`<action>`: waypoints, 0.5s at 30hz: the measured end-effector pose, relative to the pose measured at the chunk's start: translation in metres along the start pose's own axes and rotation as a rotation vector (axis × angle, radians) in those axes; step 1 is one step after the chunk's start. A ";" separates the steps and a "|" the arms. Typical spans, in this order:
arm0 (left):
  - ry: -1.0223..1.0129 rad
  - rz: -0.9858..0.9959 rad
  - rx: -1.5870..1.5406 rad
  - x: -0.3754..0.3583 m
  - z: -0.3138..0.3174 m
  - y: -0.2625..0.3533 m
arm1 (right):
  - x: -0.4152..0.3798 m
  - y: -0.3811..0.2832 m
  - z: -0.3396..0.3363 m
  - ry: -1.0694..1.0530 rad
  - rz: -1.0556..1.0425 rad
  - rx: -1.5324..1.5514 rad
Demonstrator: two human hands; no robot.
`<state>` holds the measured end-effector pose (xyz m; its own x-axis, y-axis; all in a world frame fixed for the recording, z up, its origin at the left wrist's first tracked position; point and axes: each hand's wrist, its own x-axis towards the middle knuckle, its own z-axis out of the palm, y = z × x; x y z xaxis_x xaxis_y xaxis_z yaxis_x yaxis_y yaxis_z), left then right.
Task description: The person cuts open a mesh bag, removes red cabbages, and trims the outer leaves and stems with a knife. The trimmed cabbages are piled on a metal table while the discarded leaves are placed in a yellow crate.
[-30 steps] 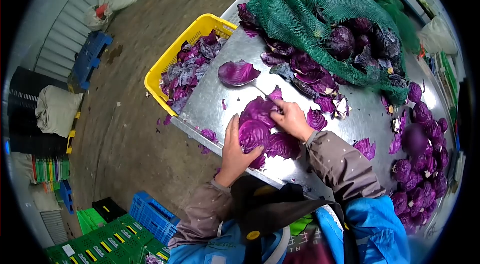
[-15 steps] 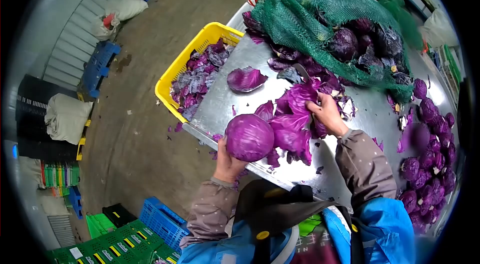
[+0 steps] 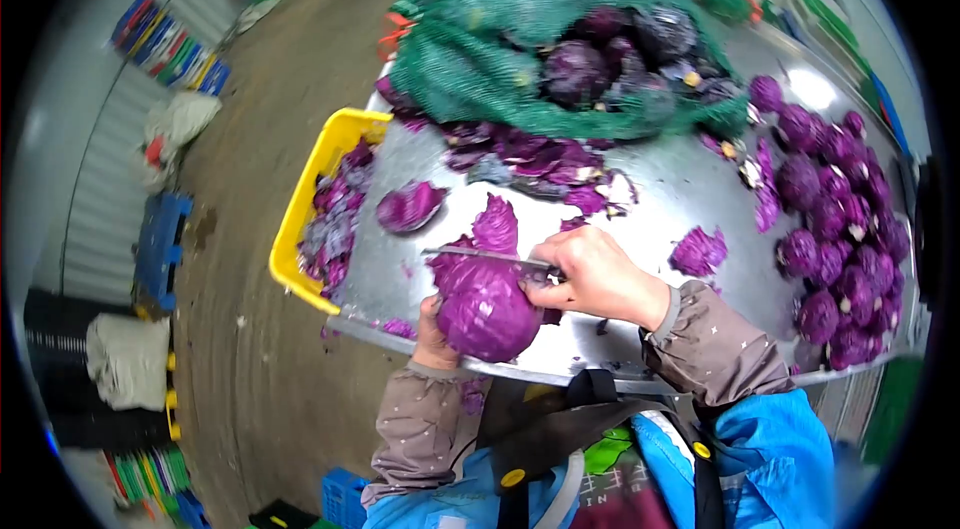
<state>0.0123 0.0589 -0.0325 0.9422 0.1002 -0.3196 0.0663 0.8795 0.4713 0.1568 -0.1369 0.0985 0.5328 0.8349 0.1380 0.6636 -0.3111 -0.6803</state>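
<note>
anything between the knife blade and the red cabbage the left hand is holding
Nothing visible. The knife in the right hand lies right across the top of the red cabbage, which the left hand grips from below at the table edge.

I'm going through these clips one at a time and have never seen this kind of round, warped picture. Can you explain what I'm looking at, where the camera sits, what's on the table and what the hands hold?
The camera is worn on a person's head and looks down at their own two bare hands; its wide lens bends the edges. The left hand cups a red cabbage head at the near edge of a metal table. The right hand grips a knife, its blade lying across the top of that cabbage. On the table lie loose purple leaves, a green net sack of cabbages at the far side, and a pile of trimmed cabbages on the right. A yellow crate holding leaf scraps sits by the left edge.
</note>
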 end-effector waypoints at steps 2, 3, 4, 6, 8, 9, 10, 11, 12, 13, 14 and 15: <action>-0.144 -0.165 0.100 0.008 0.009 0.007 | -0.015 0.014 -0.002 0.020 0.005 -0.067; -0.204 -0.170 0.158 0.012 0.035 0.006 | -0.023 0.027 -0.001 0.041 0.023 -0.018; -0.278 -0.183 0.209 0.015 0.063 0.001 | -0.033 0.035 -0.002 0.095 0.077 0.009; -0.427 -0.282 0.143 0.024 0.078 -0.016 | -0.059 0.064 -0.002 0.186 0.461 0.224; -0.515 -0.317 -0.030 0.041 0.079 -0.042 | -0.098 0.101 0.005 0.412 0.681 0.132; -0.501 -0.360 0.026 0.047 0.084 -0.048 | -0.116 0.097 0.000 0.379 0.699 0.187; -0.472 -0.412 -0.010 0.056 0.088 -0.057 | -0.131 0.090 -0.004 0.332 0.705 0.251; -0.433 -0.473 0.073 0.065 0.087 -0.066 | -0.145 0.079 -0.006 0.290 0.739 0.517; -0.392 -0.521 0.161 0.077 0.081 -0.077 | -0.158 0.071 -0.007 0.241 0.747 0.785; -0.220 -0.517 0.307 0.085 0.074 -0.091 | -0.170 0.077 -0.001 0.317 0.649 0.866; -0.245 -0.593 0.331 0.088 0.094 -0.110 | -0.184 0.092 0.011 0.387 0.544 0.940; -0.289 -0.649 0.439 0.088 0.117 -0.125 | -0.197 0.108 0.024 0.517 0.447 1.095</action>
<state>0.1255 -0.0965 -0.0238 0.7162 -0.5398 -0.4424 0.6903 0.4542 0.5633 0.1106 -0.3243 -0.0200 0.8992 0.4073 -0.1600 -0.2670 0.2210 -0.9380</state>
